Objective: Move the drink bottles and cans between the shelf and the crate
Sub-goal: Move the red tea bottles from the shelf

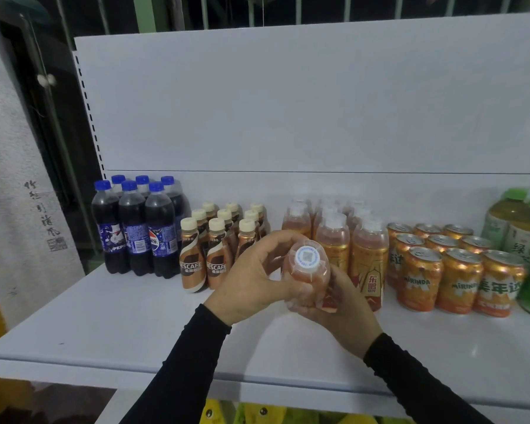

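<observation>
White shelf with white back panel fills the view. On it, left to right: Pepsi bottles, blue caps, two rows; Nescafé bottles, cream caps; amber drink bottles with clear caps; Mirinda cans, orange, three rows; green tea bottles at the right edge.

I hold one amber bottle above the shelf, in front of the amber group, tipped so its cap faces me. My left hand curls fingers and thumb round its upper body. My right hand grips the lower part from below, fingers wrapped under it. Black sleeves on both arms.
</observation>
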`<state>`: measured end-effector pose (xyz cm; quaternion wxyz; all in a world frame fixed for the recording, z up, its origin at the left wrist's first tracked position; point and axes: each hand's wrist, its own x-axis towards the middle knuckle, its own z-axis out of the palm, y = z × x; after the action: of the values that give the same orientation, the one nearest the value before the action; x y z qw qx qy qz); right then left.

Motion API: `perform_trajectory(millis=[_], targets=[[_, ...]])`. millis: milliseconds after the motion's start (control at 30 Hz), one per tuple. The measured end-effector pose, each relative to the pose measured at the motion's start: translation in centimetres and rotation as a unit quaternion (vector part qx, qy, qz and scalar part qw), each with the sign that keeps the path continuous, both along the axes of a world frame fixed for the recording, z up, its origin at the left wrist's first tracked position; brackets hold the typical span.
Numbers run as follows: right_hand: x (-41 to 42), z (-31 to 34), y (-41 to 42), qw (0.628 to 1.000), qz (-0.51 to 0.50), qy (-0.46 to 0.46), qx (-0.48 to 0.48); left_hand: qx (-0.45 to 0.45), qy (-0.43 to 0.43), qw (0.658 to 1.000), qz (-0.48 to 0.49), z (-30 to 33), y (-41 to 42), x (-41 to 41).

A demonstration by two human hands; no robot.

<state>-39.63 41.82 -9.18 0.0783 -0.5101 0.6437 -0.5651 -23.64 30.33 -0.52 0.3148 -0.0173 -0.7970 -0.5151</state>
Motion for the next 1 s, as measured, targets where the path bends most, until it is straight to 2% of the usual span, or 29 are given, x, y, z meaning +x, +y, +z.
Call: perform_trajectory(millis=[167,300,467,567,667,800,1000], targets=[[0.3,-0.5,0.1,0.999,-0.017,0.012,0.035,-0.018,-0.030,0.998,0.053,0.7,0.0,-0.2],[0.5,-0.6,0.4,0.998,-0.018,0.021,0.063,-0.039,-0.033,0.983,0.174,1.4,-0.3,-1.1],[0.9,-0.1,0.8,0.995,0.003,0.018,0.096,-0.012,-0.050,0.979,0.195,2.2,-0.9,-1.9],[0.5,0.7,1.3,0.989,-0.004,0.067,0.129,0.003,-0.070,0.977,0.203,2.4,-1.6,-2.7],[-0.1,0.4,2.4,0.968,-0.037,0.133,0.211,-0.011,-0.091,0.970,0.224,2.4,-2.7,-3.7],[-0.4,-0.5,4.3,0.912,-0.064,0.211,0.346,-0.071,-0.122,0.957,0.252,2.4,-4.4,-5.5],[-0.7,-1.2,5.5,0.855,-0.066,0.257,0.445,-0.055,-0.138,0.957,0.249,2.7,-4.9,-8.2]])
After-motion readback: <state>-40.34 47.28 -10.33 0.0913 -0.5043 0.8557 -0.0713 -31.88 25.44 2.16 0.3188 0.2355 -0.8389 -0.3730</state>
